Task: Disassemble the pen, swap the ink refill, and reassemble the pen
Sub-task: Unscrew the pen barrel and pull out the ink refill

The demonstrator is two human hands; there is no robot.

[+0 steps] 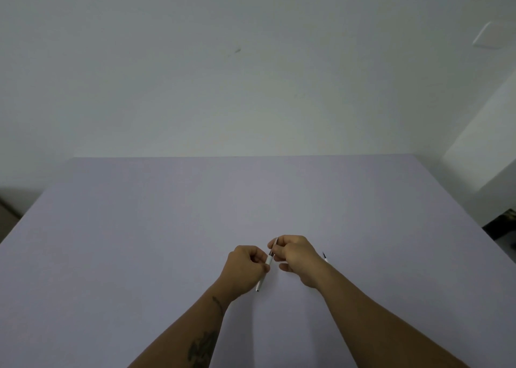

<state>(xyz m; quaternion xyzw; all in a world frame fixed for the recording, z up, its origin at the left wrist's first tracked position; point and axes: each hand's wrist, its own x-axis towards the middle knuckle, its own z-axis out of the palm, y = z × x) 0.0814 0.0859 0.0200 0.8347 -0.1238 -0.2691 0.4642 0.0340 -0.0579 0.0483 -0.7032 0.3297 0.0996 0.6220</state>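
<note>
My left hand [245, 267] is closed around a white pen barrel [268, 260], whose lower end pokes out below the hand, just above the table. My right hand [293, 251] pinches a thin grey piece [275, 244] that sticks out of the barrel's upper end; whether it is the refill or the pen's front section I cannot tell. Both hands hover close together over the table's middle. A second thin white piece with a dark tip [324, 256] lies on the table just right of my right wrist, mostly hidden by it.
The pale lilac table [167, 228] spreads wide on all sides, its far edge against a white wall. A dark object [502, 225] stands off the table's right edge. Brown floor shows at the far left.
</note>
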